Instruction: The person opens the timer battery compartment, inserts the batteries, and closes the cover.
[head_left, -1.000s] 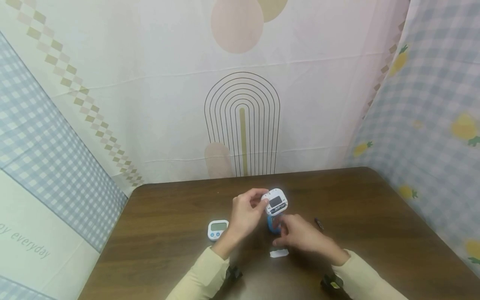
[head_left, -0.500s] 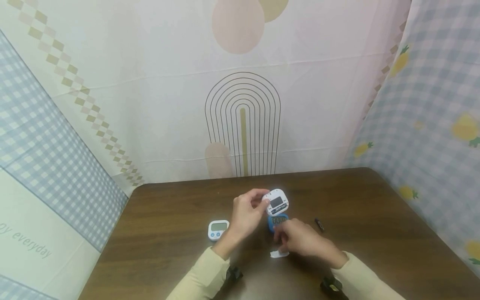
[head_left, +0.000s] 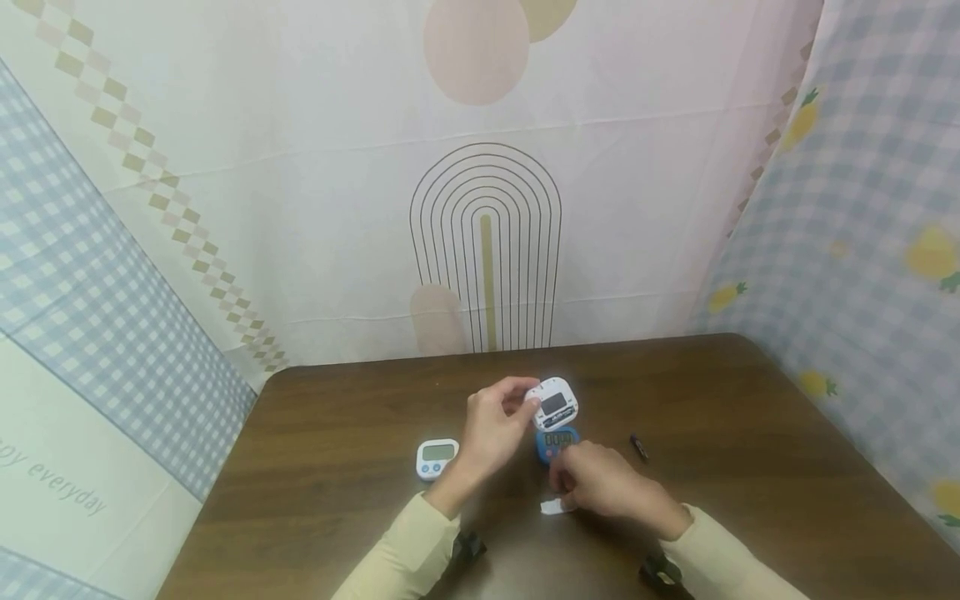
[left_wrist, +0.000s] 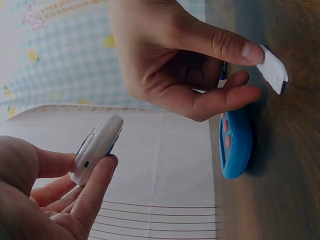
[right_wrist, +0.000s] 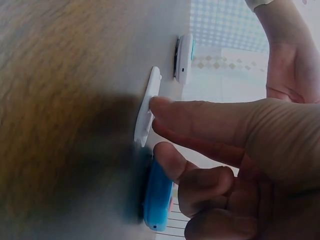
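My left hand [head_left: 495, 425] holds a white digital timer [head_left: 553, 403] up off the table, thumb against fingers, its back toward me. The timer's battery compartment stands uncovered, with a dark battery seeming to lie inside. Below it, a blue digital timer [head_left: 555, 442] rests on the table, its display showing digits and partly hidden by my right hand [head_left: 600, 479]. The right thumb touches the edge of a white battery cover [left_wrist: 274, 70] lying on the table. In the left wrist view, the other right fingers are bent and apart from the cover.
Another white timer [head_left: 437, 460] with blue buttons lies to the left of my left forearm. A small dark battery [head_left: 639, 447] lies right of my right hand. The brown wooden table [head_left: 337, 417] ends at a patterned curtain [head_left: 345, 250].
My right hand has moved down from in front of the blue timer to the battery cover, uncovering the timer's display. The left hand keeps holding the white timer in nearly the same place.
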